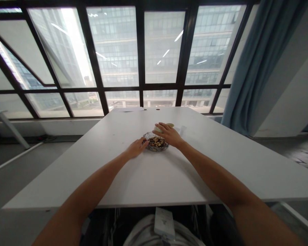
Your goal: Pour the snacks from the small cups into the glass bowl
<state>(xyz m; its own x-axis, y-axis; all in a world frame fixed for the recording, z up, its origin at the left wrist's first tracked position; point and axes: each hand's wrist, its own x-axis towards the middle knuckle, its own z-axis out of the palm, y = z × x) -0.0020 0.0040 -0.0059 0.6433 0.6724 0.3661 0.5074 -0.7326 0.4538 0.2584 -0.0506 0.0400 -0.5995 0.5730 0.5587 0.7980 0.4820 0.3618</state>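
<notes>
Near edge: a white rectangular device [164,222] rests at the person's lap, below the table edge. Two bare forearms extend forward over the white rectangular table [97,177].

Mid-table: one shallow cut-glass dish [156,147] holding brown nuts or beans, count not resolvable. It sits between the two hands.

Left hand [136,148]: palm down on the table, fingers loosely extended, tips touching or just beside the dish's left rim. Gripping nothing.

Right hand [169,134]: over the dish's right and far rim, fingers curled down. Fingertips lie on a pale green round object [166,126] just behind the dish; whether they clasp it or only rest on it cannot be told.

Relation: the dish lies right of the left fingers and below-left of the right fingers. The pale object lies beyond the dish, nearer the right hand. No clear long axis on either item.

Far: one thin clear wrapper or sheet [181,129] beside the pale object; one paper [129,109] at the table's far edge; black-framed window [141,51]; blue curtain [254,68] at right.
</notes>
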